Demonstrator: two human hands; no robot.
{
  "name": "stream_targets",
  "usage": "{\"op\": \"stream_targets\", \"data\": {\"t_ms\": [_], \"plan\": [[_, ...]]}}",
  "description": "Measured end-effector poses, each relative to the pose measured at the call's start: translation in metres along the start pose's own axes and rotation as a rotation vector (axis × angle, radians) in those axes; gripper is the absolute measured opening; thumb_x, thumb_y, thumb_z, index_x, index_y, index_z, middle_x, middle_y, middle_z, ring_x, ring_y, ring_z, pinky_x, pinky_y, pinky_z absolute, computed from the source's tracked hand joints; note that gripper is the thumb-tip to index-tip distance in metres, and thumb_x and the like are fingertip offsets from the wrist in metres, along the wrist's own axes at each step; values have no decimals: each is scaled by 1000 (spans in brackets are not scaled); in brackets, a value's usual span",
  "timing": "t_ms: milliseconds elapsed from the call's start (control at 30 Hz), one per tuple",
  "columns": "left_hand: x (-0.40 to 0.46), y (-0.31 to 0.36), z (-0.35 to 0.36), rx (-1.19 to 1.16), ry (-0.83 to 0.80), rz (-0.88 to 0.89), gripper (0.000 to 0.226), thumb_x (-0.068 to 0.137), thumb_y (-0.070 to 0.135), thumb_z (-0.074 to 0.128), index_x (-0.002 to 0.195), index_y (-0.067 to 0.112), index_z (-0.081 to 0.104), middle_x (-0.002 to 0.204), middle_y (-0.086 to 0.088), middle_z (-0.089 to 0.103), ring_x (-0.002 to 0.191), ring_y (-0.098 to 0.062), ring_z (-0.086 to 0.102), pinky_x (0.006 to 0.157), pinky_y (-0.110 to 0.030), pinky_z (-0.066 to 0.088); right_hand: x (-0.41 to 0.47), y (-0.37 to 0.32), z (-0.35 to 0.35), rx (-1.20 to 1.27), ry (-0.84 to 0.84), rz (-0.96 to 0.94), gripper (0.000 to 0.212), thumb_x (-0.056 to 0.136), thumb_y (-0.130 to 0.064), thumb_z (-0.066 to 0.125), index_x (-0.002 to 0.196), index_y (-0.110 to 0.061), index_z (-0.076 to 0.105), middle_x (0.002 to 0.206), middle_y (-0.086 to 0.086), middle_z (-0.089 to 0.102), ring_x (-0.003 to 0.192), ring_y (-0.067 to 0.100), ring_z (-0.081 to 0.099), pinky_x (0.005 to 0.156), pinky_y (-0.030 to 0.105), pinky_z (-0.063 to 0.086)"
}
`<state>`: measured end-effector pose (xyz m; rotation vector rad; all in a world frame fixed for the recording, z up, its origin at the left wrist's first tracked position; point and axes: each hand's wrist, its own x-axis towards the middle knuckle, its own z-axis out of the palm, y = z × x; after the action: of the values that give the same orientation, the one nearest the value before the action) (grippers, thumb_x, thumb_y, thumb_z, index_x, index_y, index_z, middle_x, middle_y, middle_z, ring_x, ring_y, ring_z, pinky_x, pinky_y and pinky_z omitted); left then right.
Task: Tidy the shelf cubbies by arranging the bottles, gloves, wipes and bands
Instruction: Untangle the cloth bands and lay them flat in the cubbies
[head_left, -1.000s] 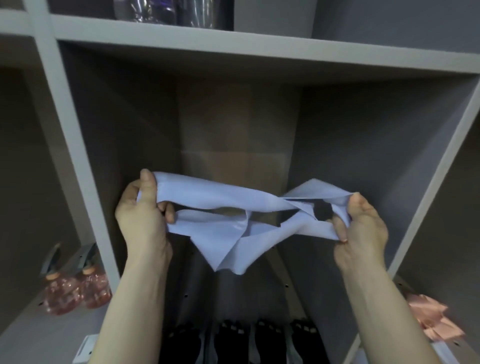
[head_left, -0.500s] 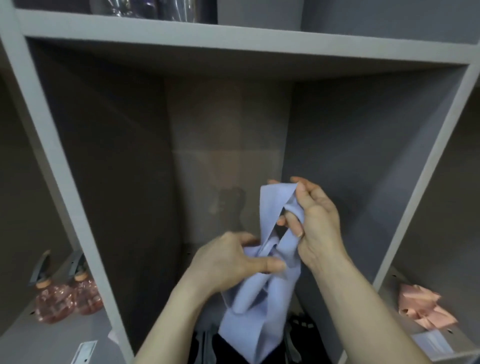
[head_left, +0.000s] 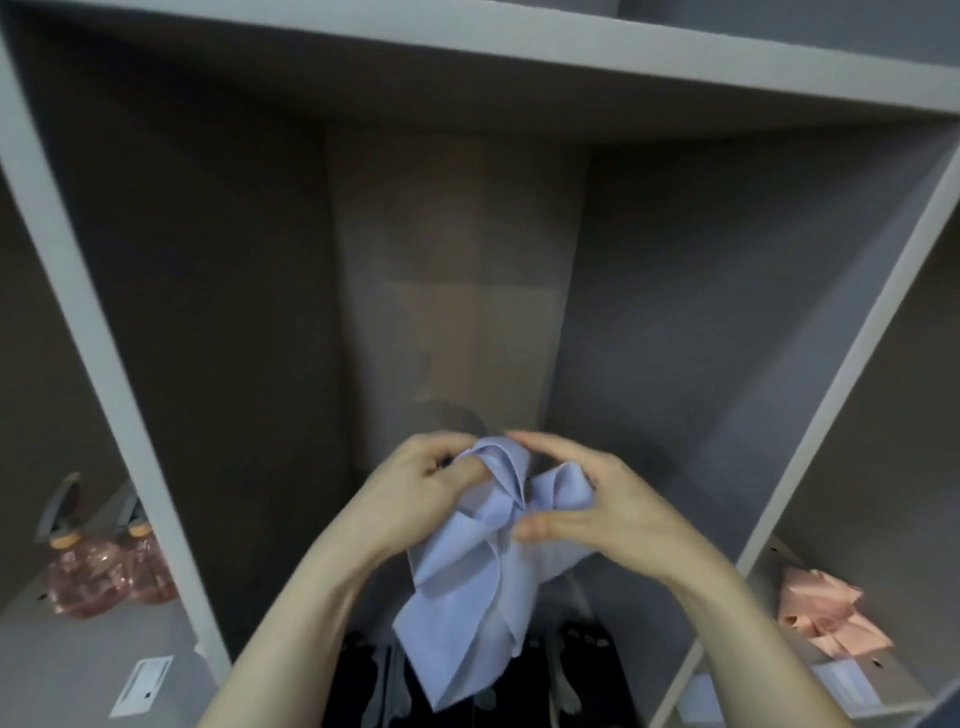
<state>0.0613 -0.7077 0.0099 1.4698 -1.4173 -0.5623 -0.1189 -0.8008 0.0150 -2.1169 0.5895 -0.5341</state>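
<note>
Folding the lilac band in front of the middle cubby, with left hand and right hand close together, both pinching its top at 12 o'clock. Probably needing next one more neat fold, then laying it down, maybe like the pink bands at 4 o'clock.

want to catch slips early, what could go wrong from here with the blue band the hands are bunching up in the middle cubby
1. The blue band is pinched only near its top by the left hand and right hand; the loose tail hangs down and could spring open or slip free.
2. That tail dangles over the black gloves on the cubby floor and may drag or disturb them when set down.
</note>
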Motion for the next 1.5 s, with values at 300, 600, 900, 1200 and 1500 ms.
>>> {"op": "stream_targets", "data": {"t_ms": [300,600,900,1200,1500], "plan": [[-19,-11,-21,321,-236,-196,44,52,71,63,76,35,71,73,13,72,74,-7,66,76,-34,53,4,23,-17,492,624,254,29,89,-37,61,81,-10,54,61,14,47,53,19,44,54,23,38],[-13,-12,-20,-310,274,-160,30,72,46,72,54,23,68,48,9,55,45,0,49,45,-10,41,7,26,-12,497,685,303,37,86,-40,65,70,-11,49,60,5,52,53,13,49,55,25,42],[-5,-12,-38,-428,703,-291,25,92,31,57,75,16,64,54,4,65,50,-6,59,50,-17,47,-2,42,-23,652,855,279,32,96,-14,46,65,-19,48,41,-6,47,30,7,22,38,11,17],[0,-11,-14,-380,362,-183,13,88,14,64,80,7,71,62,-4,68,43,-10,48,42,-19,38,10,14,8,687,442,114,22,92,-24,56,101,-3,58,61,5,65,32,10,27,37,21,14],[-7,-10,2,-345,21,-167,54,70,46,73,110,11,67,62,-3,58,46,-9,46,36,-18,29,25,-8,20,898,-31,-13,39,88,-21,55,126,-12,58,66,19,65,31,10,31,34,17,19]]}}
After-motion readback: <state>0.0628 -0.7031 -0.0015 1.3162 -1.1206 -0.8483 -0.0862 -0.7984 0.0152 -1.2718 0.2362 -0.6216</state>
